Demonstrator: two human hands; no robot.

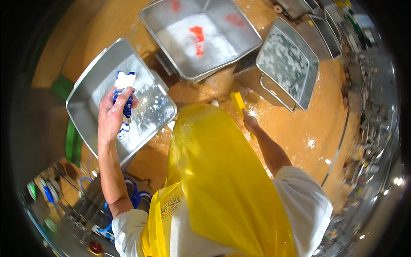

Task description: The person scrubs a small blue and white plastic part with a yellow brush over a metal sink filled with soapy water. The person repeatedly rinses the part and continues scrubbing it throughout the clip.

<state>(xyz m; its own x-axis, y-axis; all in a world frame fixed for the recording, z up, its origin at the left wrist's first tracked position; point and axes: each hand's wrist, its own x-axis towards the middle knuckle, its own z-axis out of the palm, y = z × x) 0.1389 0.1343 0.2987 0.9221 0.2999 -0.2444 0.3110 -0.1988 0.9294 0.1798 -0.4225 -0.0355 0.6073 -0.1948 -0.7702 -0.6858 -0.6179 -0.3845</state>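
Over the left metal tub [87, 81], my left hand [112, 111] is closed round a blue-and-white ribbed object [127, 108] with a white top end; its exact kind is not clear. Wet, shiny patches cover the inside of that tub. To the right of my apron, my right hand [249, 121] is wrapped round the handle of a yellow brush [238, 103], its head pointing up and away from me. The brush is apart from the tubs, above the wet floor [295, 132]. My fingers partly hide both held things.
Ahead is a metal tub [171, 43] with red smears inside. To its right, a metal bin [282, 92] with a side handle holds foamy water. More metal bins [325, 36] stand far right. Blue hoses [136, 195] lie at lower left, near a metal rack [81, 210].
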